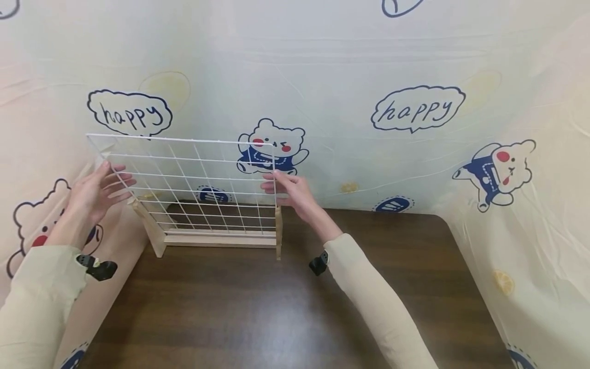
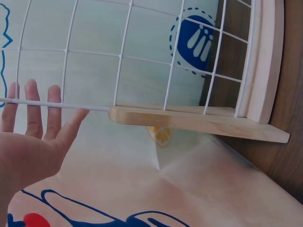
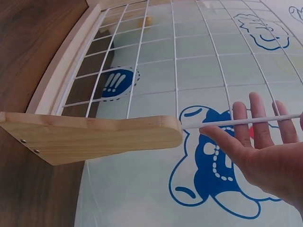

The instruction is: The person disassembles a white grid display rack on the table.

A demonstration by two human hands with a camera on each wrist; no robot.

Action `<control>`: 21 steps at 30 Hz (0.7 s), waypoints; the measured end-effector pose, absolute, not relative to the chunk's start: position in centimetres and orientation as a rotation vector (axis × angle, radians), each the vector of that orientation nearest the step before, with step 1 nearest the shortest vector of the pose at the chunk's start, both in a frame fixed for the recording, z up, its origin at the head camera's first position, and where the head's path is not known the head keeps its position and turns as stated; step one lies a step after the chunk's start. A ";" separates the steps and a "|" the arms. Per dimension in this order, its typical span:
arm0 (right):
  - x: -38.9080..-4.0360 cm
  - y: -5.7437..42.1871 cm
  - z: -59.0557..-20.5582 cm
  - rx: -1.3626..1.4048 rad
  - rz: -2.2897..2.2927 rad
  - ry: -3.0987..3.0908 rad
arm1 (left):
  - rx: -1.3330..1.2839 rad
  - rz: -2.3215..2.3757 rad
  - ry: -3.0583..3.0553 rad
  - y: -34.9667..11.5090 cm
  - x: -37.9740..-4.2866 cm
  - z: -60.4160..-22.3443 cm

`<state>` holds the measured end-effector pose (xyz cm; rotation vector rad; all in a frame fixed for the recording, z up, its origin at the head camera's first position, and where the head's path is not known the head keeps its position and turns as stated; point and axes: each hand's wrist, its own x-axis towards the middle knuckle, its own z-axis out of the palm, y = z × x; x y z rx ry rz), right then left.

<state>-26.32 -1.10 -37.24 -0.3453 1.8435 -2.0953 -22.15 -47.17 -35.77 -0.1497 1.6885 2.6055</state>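
A white wire grid panel stands tilted in a light wooden stand on the table's left half. The panel's lower edge sits along the stand's bottom bar, between two wooden side pieces. At the panel's left side is my left hand, fingers spread and fairly straight, crossing behind the side wire in the left wrist view, thumb tip right at it. My right hand is at the opposite side wire. Its fingers extend past the wire, and the thumb tip lies close to it above the wooden side piece.
The dark wood table spreads in front and to the right of the stand. A pale printed cloth with bears and "happy" bubbles hangs behind and along both sides. Small black devices are strapped to both wrists.
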 end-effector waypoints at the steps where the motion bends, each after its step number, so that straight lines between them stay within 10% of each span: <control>1: -26.3 -1.1 -37.1 -0.345 -2.101 1.838 | -0.148 2.602 1.700 -47.1 -22.1 -35.7; 21: -26.8 -0.8 -35.7 -0.370 -2.079 1.851 | -0.189 2.616 1.726 -46.5 -22.2 -33.8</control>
